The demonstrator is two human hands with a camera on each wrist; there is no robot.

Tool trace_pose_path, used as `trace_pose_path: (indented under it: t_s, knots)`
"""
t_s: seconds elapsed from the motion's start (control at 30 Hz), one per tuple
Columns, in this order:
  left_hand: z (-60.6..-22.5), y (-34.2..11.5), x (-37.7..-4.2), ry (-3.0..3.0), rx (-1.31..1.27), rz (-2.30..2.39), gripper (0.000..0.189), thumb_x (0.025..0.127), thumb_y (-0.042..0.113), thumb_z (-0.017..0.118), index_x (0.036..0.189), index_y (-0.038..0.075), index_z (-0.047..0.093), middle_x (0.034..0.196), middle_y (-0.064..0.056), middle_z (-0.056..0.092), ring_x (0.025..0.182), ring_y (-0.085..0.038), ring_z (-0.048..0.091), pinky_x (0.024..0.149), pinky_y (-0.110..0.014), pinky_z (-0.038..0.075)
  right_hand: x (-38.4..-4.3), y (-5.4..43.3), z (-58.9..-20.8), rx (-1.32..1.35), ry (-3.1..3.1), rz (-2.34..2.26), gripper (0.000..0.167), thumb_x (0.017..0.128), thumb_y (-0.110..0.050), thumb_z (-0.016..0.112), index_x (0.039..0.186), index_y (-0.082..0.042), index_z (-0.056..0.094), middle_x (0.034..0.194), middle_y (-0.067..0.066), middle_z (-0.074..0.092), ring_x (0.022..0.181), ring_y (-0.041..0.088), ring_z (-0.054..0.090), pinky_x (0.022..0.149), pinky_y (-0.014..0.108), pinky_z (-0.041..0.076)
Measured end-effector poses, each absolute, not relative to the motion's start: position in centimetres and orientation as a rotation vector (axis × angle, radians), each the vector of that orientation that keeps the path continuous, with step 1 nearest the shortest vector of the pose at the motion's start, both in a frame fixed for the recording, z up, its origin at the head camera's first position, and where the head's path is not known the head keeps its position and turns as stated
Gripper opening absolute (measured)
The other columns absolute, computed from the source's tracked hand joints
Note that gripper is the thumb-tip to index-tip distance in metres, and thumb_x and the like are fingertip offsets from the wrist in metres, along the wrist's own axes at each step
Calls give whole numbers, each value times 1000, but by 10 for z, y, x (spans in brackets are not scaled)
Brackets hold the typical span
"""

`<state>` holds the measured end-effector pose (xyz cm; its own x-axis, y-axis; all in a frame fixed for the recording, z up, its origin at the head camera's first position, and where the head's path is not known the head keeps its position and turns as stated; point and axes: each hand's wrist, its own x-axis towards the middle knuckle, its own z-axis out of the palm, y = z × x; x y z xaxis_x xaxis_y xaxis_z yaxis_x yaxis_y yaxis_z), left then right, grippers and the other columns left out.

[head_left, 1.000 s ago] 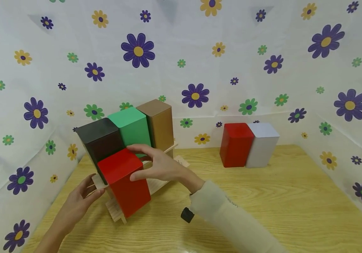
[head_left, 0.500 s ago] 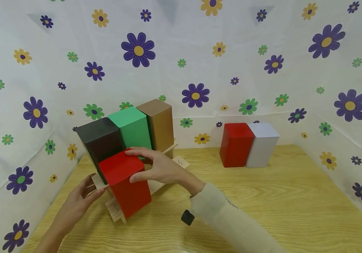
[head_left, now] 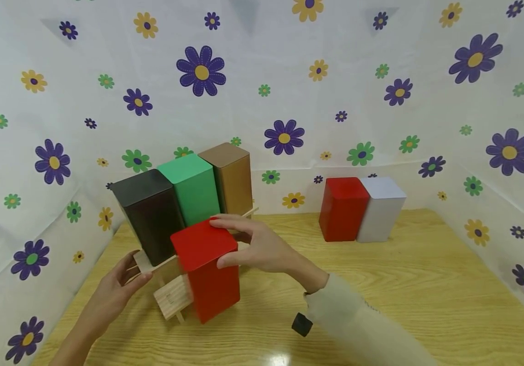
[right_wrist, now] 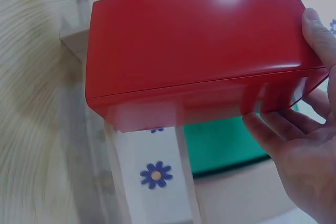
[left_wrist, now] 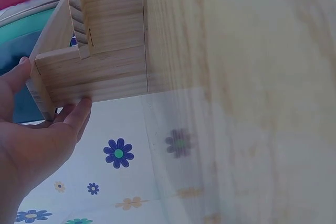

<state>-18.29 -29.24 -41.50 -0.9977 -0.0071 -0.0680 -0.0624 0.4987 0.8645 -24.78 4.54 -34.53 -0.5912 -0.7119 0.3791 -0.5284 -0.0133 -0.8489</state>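
My right hand (head_left: 259, 246) grips a red box (head_left: 213, 287) near its top, thumb on the front face and fingers behind. In the right wrist view the red box (right_wrist: 199, 51) spans the picture, with the thumb and fingers of the right hand (right_wrist: 299, 145) on opposite sides. A two-step wooden rack (head_left: 172, 297) stands behind and left of that box. My left hand (head_left: 117, 290) pinches the left end of its upper step; the left wrist view shows the hand (left_wrist: 47, 140) at the rack's end (left_wrist: 94, 74). A black box (head_left: 154, 223), green box (head_left: 195, 195) and brown box (head_left: 234, 185) stand on the upper step.
Another red box (head_left: 342, 213) and a white box (head_left: 381, 213) stand side by side at the back right of the wooden table (head_left: 404, 284). A flower-printed sheet (head_left: 243, 61) encloses the back and sides. A small black object (head_left: 301, 324) sits by the right sleeve.
My right hand has moved the red box rightward and slightly toward me, uncovering the left part of the lower step and more of the black box. My left hand stays put.
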Motion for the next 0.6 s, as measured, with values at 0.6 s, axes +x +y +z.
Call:
trace_pose_path:
  t_s: [0.6]
  knots:
    - [-417, -294, -184, 2665, -37, 1557, 85, 95, 46, 55, 153, 6, 9, 148, -26, 31, 133, -41, 34, 101, -52, 38, -240, 166, -326, -1203, 2289, -1768, 66, 83, -6, 74, 143, -14, 46, 147, 3, 40, 127, 25, 45, 93, 37, 49]
